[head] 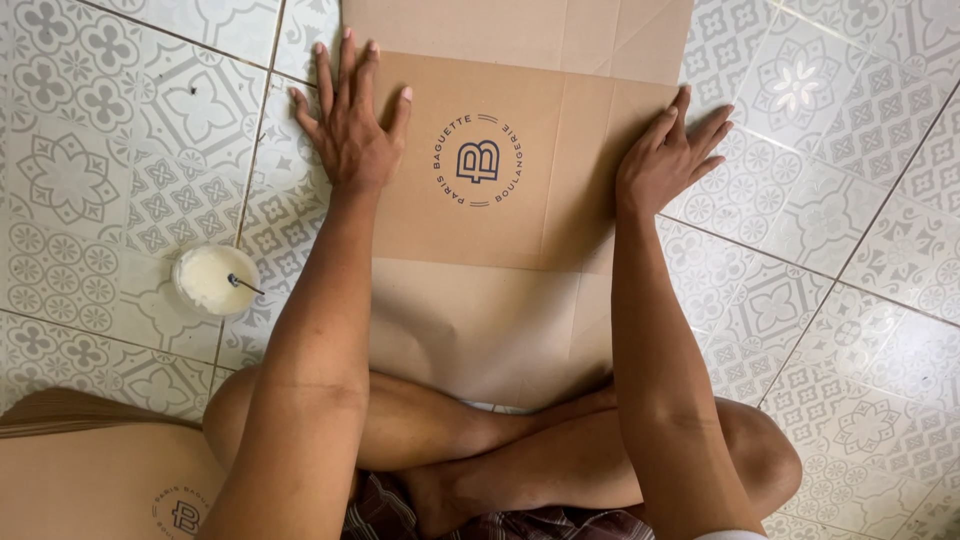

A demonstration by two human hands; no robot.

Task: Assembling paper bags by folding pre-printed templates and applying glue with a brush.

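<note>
Floor [120, 160] is patterned tile, grey-white w/ floral motifs, dark grout lines running diagonal. I'm sitting cross-legged on it; my knees sit at the near edge of view. A big brown paper sheet [500, 300] lies flat on the floor in front of me, folded over so a darker panel w/ a round printed logo faces up, lighter panels above and below it.

My left hand [350, 125] is pressed flat, fingers spread, on the folded panel's top left corner, partly over the tile. My right hand [665, 160] is flat too, fingers apart, on the panel's right edge. Neither hand clamps anything.

A small white tub of pale paste [215, 278] w/ a stick in it stands on the tile left of the sheet, just beside my left forearm. A stack of similar brown paper [100, 480] sits at the near left corner. Bare tile lies right of the sheet and far left.
</note>
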